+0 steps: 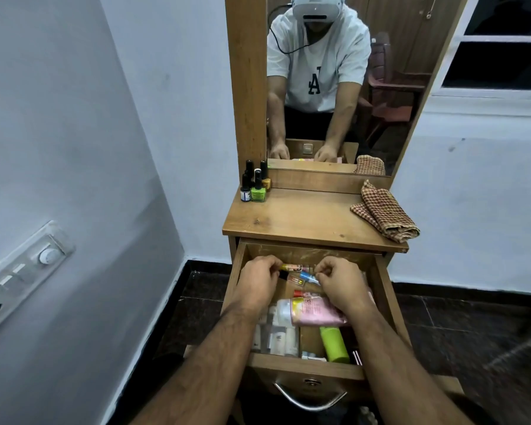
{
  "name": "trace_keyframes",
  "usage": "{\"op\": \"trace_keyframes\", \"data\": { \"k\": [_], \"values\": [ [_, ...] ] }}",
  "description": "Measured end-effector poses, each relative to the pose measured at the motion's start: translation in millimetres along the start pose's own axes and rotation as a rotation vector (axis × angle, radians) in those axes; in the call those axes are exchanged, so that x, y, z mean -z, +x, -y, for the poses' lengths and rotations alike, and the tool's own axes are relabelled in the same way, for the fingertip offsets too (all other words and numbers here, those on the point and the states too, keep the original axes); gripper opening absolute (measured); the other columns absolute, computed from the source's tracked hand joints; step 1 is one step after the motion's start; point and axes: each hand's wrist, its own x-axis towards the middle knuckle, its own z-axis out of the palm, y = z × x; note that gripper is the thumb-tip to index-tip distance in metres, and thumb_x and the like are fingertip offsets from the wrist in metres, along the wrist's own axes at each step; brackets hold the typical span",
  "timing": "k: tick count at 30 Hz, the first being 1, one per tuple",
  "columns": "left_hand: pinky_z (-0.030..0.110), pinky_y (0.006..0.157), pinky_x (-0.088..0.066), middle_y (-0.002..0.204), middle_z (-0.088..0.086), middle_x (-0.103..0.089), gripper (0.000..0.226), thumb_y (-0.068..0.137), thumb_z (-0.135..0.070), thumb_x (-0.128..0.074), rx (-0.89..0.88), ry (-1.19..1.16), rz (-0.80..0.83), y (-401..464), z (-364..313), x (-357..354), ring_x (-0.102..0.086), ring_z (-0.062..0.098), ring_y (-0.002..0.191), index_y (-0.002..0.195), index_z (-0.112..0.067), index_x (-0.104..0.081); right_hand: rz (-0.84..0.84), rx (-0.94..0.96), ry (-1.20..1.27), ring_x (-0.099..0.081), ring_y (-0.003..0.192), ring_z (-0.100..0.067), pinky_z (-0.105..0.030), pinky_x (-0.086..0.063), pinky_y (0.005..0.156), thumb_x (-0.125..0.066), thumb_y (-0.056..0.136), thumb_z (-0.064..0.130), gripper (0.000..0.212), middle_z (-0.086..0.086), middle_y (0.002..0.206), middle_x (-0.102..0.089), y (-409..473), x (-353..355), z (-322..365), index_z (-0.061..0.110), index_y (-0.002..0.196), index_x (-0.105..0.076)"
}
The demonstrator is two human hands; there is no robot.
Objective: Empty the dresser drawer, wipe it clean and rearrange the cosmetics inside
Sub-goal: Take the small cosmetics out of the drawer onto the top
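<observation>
The wooden dresser drawer (307, 368) is pulled out and holds many cosmetics. Both my hands are inside it near the back. My left hand (259, 280) pinches the end of a small yellow tube (292, 267). My right hand (339, 279) pinches a small blue tube (308, 277). Nearer the front lie a pink bottle (314, 311), a green bottle (334, 345) and several white tubes (278, 337). A checked cloth (385, 211) lies folded on the right of the dresser top (301, 216).
Several nail polish bottles (255, 185) stand at the back left of the dresser top. A mirror (334, 87) rises behind it. A white wall with a switch panel (28, 268) is on the left. The drawer's metal handle (310, 397) sticks out toward me.
</observation>
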Motion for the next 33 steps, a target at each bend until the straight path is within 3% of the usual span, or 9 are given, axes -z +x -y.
{"op": "trace_keyframes", "data": {
  "k": [3,6,11,21,27,33],
  "values": [
    [0.024,0.092,-0.046,0.118,-0.003,-0.066,0.024,0.095,-0.010,-0.058,0.013,0.001,0.051,4,4,-6,-0.057,0.008,0.100,0.111,-0.023,-0.071,0.023,0.027,-0.112,-0.062,0.081,-0.011,-0.024,-0.045,0.069,-0.064,0.087,0.010,0.015,0.005,0.086,-0.071,6,-2,9,0.022,0.083,-0.073],
    [0.033,0.095,-0.050,0.116,0.001,-0.068,0.024,0.094,-0.008,-0.058,0.030,0.023,0.093,9,9,-11,-0.061,0.015,0.103,0.109,-0.022,-0.071,0.134,0.042,-0.274,-0.067,0.085,-0.019,-0.030,-0.054,0.074,-0.068,0.082,0.009,0.017,0.000,0.087,-0.073,16,-7,18,0.023,0.073,-0.071],
    [0.028,0.093,-0.048,0.117,0.001,-0.066,0.027,0.093,-0.006,-0.058,0.009,0.065,0.141,12,15,-17,-0.060,0.015,0.105,0.112,-0.021,-0.070,0.255,-0.022,-0.430,-0.067,0.084,-0.020,-0.034,-0.056,0.074,-0.071,0.084,0.019,0.004,-0.002,0.089,-0.072,25,-11,27,0.018,0.086,-0.075],
    [0.030,0.097,-0.049,0.112,-0.005,-0.069,0.024,0.093,-0.011,-0.062,0.067,-0.043,0.139,15,24,-20,-0.060,0.011,0.102,0.110,-0.025,-0.071,0.322,-0.061,-0.544,-0.061,0.088,-0.021,-0.032,-0.046,0.074,-0.060,0.093,0.026,0.015,-0.002,0.104,-0.070,17,-20,20,0.019,0.103,-0.069],
    [0.028,0.094,-0.049,0.105,-0.008,-0.070,0.019,0.096,-0.016,-0.061,0.107,-0.146,0.134,15,21,-21,-0.063,0.011,0.099,0.109,-0.024,-0.073,0.205,-0.056,-0.282,-0.065,0.089,-0.017,-0.033,-0.054,0.079,-0.077,0.081,0.030,0.009,0.003,0.089,-0.071,18,-10,7,0.024,0.087,-0.073],
    [0.029,0.087,-0.056,0.097,-0.012,-0.074,0.017,0.093,-0.025,-0.067,0.094,-0.454,0.201,14,14,-20,-0.067,0.004,0.093,0.108,-0.025,-0.073,0.178,0.017,0.154,-0.070,0.064,-0.006,-0.027,-0.056,0.067,-0.081,0.079,0.016,0.006,0.003,0.066,-0.074,18,-11,4,0.016,0.077,-0.075]
  ]
}}
